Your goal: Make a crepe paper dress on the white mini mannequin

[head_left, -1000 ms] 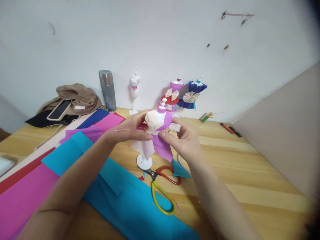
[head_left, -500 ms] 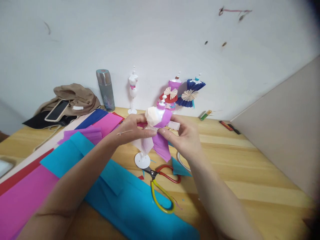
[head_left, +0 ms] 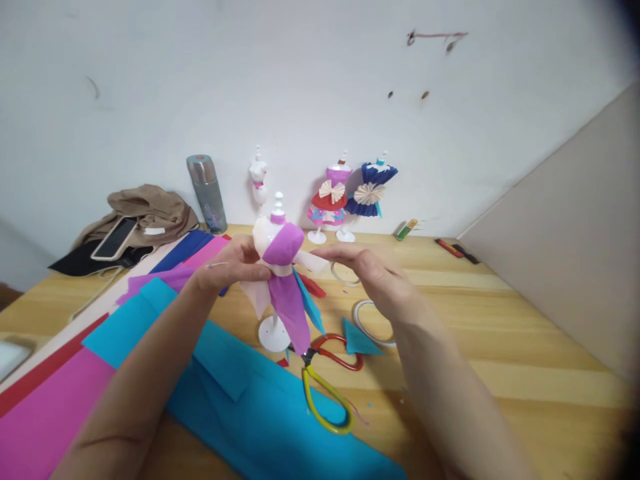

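A small white dress-form mannequin (head_left: 273,227) wears purple paper (head_left: 290,303) across its chest and down its front, with cream paper at one shoulder. A pale strip circles its waist, and blue and red paper pieces hang at its right side. My left hand (head_left: 233,263) is closed around the mannequin's waist, thumb pressed on the front of the band. To the right, my right hand (head_left: 373,273) has its fingertips on the loose end of the pale paper strip (head_left: 313,261); its thumb is hidden. The mannequin's round base is tilted above the table.
Scissors (head_left: 325,383) lie beside blue paper (head_left: 225,373). Tape rolls (head_left: 361,313) sit near my right hand. Dressed mannequins (head_left: 333,200) and a bare one (head_left: 258,175) stand by the wall. A bottle (head_left: 207,193), phone (head_left: 115,238) and brown cloth (head_left: 150,207) are at left.
The mannequin and my left hand have shifted left. My right hand has moved off the waist to the right, drawing the strip's end outward. The view has shifted slightly.
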A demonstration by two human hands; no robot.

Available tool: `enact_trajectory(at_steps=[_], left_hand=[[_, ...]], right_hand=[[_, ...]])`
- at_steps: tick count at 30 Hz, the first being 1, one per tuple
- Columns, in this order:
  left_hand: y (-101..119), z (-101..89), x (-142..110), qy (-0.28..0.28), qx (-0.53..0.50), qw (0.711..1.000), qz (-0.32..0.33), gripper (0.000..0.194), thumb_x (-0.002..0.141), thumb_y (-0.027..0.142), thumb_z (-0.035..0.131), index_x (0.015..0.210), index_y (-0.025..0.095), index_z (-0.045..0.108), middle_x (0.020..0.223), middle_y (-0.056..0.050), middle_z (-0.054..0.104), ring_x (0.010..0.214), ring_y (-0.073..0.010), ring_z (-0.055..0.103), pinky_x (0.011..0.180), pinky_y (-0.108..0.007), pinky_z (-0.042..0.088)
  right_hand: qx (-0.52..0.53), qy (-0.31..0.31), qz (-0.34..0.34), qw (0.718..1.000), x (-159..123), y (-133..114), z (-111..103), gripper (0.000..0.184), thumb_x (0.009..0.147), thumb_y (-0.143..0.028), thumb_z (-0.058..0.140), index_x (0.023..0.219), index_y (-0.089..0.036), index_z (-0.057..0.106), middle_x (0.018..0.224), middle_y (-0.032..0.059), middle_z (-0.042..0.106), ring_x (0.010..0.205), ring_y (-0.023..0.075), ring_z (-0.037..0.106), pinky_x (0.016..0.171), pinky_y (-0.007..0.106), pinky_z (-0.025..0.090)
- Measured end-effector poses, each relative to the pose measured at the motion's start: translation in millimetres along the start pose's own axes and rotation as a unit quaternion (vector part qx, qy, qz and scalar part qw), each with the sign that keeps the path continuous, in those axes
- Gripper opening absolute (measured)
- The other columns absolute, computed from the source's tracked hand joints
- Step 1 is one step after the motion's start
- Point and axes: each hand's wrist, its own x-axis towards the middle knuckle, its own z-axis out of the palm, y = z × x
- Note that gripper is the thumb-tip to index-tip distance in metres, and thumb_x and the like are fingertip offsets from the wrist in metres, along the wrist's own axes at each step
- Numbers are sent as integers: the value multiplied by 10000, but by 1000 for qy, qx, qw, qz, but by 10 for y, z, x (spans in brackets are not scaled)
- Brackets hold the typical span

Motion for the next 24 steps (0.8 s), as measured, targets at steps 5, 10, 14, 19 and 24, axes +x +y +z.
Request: enact_trajectory(at_steps=[5, 10, 14, 19, 24], left_hand=[[67, 42, 14, -12, 47, 999, -17, 427, 710, 426, 861, 1036, 160, 786, 1086, -111, 777, 1057, -280, 709, 917, -344, 565], [19, 106, 117, -28, 74, 997, -1, 428, 696, 487, 855, 991, 182, 799, 1036, -77, 784, 1019, -252, 713, 912, -326, 572], [8, 109, 124, -54, 64, 996, 19, 419, 724, 455, 843, 1031, 175, 793, 1090, -100, 778, 1024, -248, 713, 883, -319, 576], [68, 131, 98, -82, 60, 995, 7, 371, 719, 431, 852, 996, 189, 800, 1052, -97, 780, 1019, -253, 712, 866, -315, 576], [59, 148, 103, -88, 54, 995, 11, 356, 726, 375, 846, 1014, 175, 786, 1035, -87, 776, 981, -239, 713, 829, -298, 577]], right_hand=[[-19, 22, -38, 999, -7, -70, 72, 468, 837, -635, 683, 1170, -313, 752, 1169, 47, 766, 1153, 313, 682, 1031, 503, 515], [-104, 83, 4, 991, 88, -26, 170, 259, 761, -430, 765, 945, -249, 777, 895, 41, 786, 874, 262, 719, 814, 425, 569], [-107, 104, 5, 989, 137, 5, 200, 223, 809, -398, 686, 670, -224, 692, 656, 17, 706, 631, 186, 634, 617, 333, 505], [-157, 141, -40, 977, 144, 21, 169, 199, 810, -370, 681, 659, -241, 663, 670, 15, 685, 681, 205, 630, 672, 360, 492], [-158, 168, -48, 972, 188, 123, 145, 162, 795, -342, 697, 670, -244, 664, 684, 11, 699, 697, 220, 647, 720, 390, 492]])
